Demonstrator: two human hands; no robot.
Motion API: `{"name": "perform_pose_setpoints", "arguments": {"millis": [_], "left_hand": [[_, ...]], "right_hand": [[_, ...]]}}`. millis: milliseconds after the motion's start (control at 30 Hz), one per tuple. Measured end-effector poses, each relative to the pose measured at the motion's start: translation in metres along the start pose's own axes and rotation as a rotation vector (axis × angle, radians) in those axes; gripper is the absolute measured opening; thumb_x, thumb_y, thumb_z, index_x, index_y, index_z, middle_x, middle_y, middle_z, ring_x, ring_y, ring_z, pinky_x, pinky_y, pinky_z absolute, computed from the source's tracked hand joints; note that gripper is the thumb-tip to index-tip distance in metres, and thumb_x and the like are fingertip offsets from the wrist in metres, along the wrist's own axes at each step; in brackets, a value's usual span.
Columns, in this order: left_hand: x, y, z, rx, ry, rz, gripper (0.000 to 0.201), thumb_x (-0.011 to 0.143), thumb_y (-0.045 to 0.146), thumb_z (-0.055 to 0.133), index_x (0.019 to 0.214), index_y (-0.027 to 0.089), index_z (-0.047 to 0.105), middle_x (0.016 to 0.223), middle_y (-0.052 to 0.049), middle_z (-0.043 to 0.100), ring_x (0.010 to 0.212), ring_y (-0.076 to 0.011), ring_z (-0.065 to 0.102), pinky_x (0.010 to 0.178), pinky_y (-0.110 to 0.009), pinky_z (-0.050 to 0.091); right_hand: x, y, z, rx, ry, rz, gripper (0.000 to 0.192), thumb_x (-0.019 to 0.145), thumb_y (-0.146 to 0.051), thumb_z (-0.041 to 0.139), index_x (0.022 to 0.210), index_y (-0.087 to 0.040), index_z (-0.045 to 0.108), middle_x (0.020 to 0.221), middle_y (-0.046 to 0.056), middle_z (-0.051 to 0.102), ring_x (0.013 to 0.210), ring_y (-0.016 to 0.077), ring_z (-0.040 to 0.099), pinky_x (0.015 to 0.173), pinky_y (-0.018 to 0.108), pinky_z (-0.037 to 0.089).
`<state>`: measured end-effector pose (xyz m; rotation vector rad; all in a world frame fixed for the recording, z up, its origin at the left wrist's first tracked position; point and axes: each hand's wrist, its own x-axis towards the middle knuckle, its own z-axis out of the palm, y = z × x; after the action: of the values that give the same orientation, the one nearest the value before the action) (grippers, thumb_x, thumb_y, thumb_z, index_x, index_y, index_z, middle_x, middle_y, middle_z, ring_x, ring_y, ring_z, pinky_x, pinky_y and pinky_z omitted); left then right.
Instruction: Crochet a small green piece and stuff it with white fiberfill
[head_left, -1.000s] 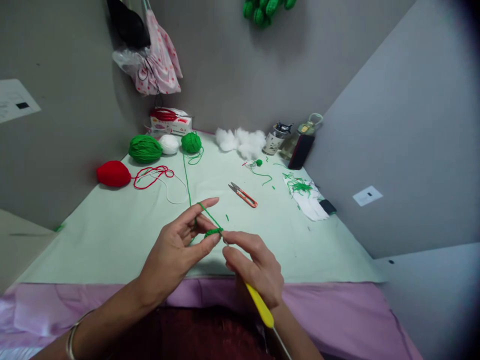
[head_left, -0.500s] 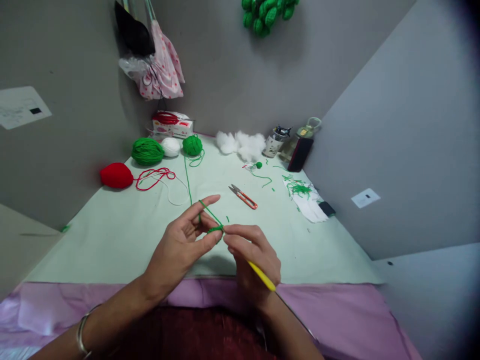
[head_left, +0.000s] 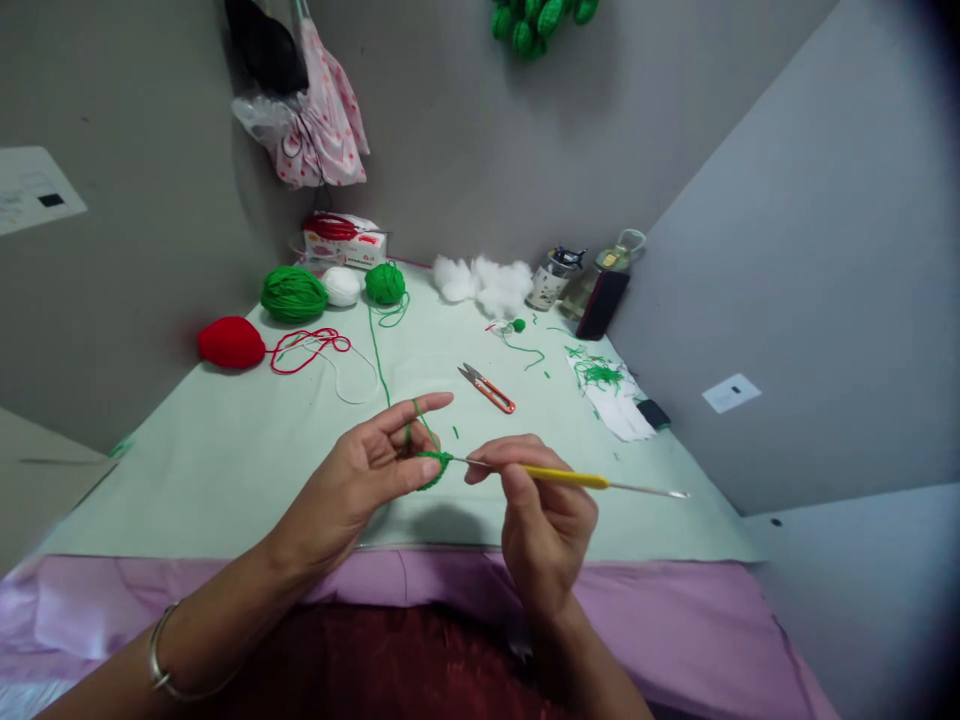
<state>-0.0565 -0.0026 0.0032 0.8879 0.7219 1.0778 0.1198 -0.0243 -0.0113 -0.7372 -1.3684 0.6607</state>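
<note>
Between thumb and fingers, my left hand (head_left: 375, 465) pinches a small green crochet piece (head_left: 433, 470). Green yarn (head_left: 380, 365) runs from a green yarn ball (head_left: 385, 284) to this hand and loops over its raised index finger. My right hand (head_left: 551, 510) grips a crochet hook (head_left: 566, 477) with a yellow handle and metal ends. The hook lies nearly level, one tip at the top edge of the green piece and the other pointing right. Part of the piece is hidden behind my left thumb.
Orange-handled thread snips (head_left: 487, 388) lie beyond my hands. Red yarn (head_left: 231, 343), a thick green skein (head_left: 293, 294) and white yarn (head_left: 342, 287) sit at the left. White stuffing (head_left: 484, 286), a pen cup (head_left: 551, 280), a phone (head_left: 603, 306) and green scraps (head_left: 600, 374) are farther back and right.
My right hand has moved right and turned, swinging the hook from slanting down to nearly level. My left hand still holds the green piece, its index finger slightly farther right.
</note>
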Motion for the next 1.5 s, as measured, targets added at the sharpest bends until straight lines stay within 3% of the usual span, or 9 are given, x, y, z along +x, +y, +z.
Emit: {"name": "perform_pose_setpoints", "arguments": {"millis": [300, 433, 533, 633, 733, 833, 967, 1100, 1500], "left_hand": [[-0.002, 0.000, -0.003, 0.109, -0.097, -0.008, 0.051, 0.086, 0.027, 0.084, 0.135, 0.034, 0.073, 0.092, 0.001, 0.064, 0.088, -0.0138, 0.057, 0.085, -0.027, 0.045], [-0.002, -0.006, 0.006, 0.013, -0.084, -0.040, 0.053, 0.086, 0.027, 0.084, 0.137, 0.032, 0.071, 0.101, -0.002, 0.072, 0.100, -0.0169, 0.062, 0.094, -0.030, 0.046], [-0.003, -0.009, 0.010, -0.034, -0.014, -0.011, 0.055, 0.082, 0.024, 0.087, 0.135, 0.032, 0.073, 0.097, 0.000, 0.071, 0.095, -0.0142, 0.061, 0.093, -0.027, 0.047], [-0.003, -0.010, 0.011, -0.113, 0.046, -0.001, 0.054, 0.081, 0.025, 0.089, 0.132, 0.032, 0.074, 0.091, 0.002, 0.071, 0.093, -0.0128, 0.062, 0.091, -0.024, 0.048], [-0.002, -0.009, 0.010, -0.230, 0.003, -0.121, 0.050, 0.081, 0.030, 0.088, 0.129, 0.025, 0.077, 0.094, -0.002, 0.071, 0.092, -0.0143, 0.062, 0.086, -0.024, 0.050], [0.001, -0.005, 0.007, -0.306, -0.041, -0.215, 0.041, 0.084, 0.026, 0.084, 0.123, 0.018, 0.080, 0.093, -0.005, 0.068, 0.083, -0.0130, 0.057, 0.078, -0.023, 0.050], [0.002, -0.004, 0.007, -0.258, -0.010, -0.140, 0.039, 0.085, 0.024, 0.082, 0.124, 0.022, 0.080, 0.093, -0.002, 0.066, 0.085, -0.0124, 0.055, 0.080, -0.022, 0.048], [-0.002, -0.008, 0.006, -0.089, -0.098, -0.065, 0.045, 0.087, 0.026, 0.082, 0.131, 0.032, 0.076, 0.101, -0.001, 0.069, 0.096, -0.0142, 0.056, 0.090, -0.023, 0.044], [-0.004, 0.001, -0.004, 0.147, -0.151, 0.004, 0.046, 0.089, 0.027, 0.079, 0.133, 0.035, 0.074, 0.093, 0.000, 0.057, 0.088, -0.0163, 0.053, 0.082, -0.028, 0.043]], "right_hand": [[0.009, -0.002, -0.003, 0.257, -0.062, 0.216, 0.017, 0.101, -0.024, 0.064, 0.094, -0.024, 0.079, 0.084, 0.001, 0.073, 0.069, 0.0123, 0.067, 0.067, 0.029, 0.055], [0.008, 0.004, 0.007, 0.069, -0.042, 0.084, 0.016, 0.100, -0.021, 0.065, 0.099, -0.027, 0.080, 0.095, 0.002, 0.077, 0.089, 0.0166, 0.071, 0.075, 0.030, 0.059], [0.003, 0.007, 0.012, -0.088, -0.018, 0.006, 0.022, 0.101, -0.016, 0.061, 0.106, -0.029, 0.078, 0.092, 0.001, 0.076, 0.084, 0.0161, 0.070, 0.070, 0.030, 0.059], [-0.004, 0.011, 0.012, -0.373, -0.046, -0.242, 0.030, 0.098, -0.011, 0.064, 0.116, -0.031, 0.077, 0.105, 0.005, 0.076, 0.093, 0.0193, 0.071, 0.076, 0.035, 0.061], [-0.006, 0.013, 0.008, -0.507, -0.053, -0.414, 0.036, 0.096, -0.009, 0.067, 0.123, -0.032, 0.076, 0.115, 0.007, 0.075, 0.101, 0.0211, 0.071, 0.082, 0.038, 0.061], [-0.001, 0.011, 0.005, -0.242, 0.020, -0.183, 0.025, 0.101, -0.015, 0.062, 0.112, -0.029, 0.078, 0.096, 0.004, 0.074, 0.085, 0.0180, 0.070, 0.073, 0.035, 0.059], [0.007, 0.008, 0.006, 0.155, 0.067, 0.114, 0.018, 0.102, -0.025, 0.061, 0.097, -0.027, 0.079, 0.083, 0.001, 0.071, 0.066, 0.0135, 0.063, 0.062, 0.029, 0.055], [0.006, 0.011, 0.009, 0.091, 0.012, 0.149, 0.013, 0.099, -0.026, 0.067, 0.097, -0.028, 0.080, 0.091, 0.002, 0.076, 0.085, 0.0165, 0.069, 0.075, 0.031, 0.057], [0.013, 0.006, 0.002, 0.372, -0.037, 0.327, 0.017, 0.101, -0.032, 0.065, 0.092, -0.023, 0.077, 0.084, 0.001, 0.076, 0.070, 0.0118, 0.065, 0.069, 0.026, 0.055]]}}
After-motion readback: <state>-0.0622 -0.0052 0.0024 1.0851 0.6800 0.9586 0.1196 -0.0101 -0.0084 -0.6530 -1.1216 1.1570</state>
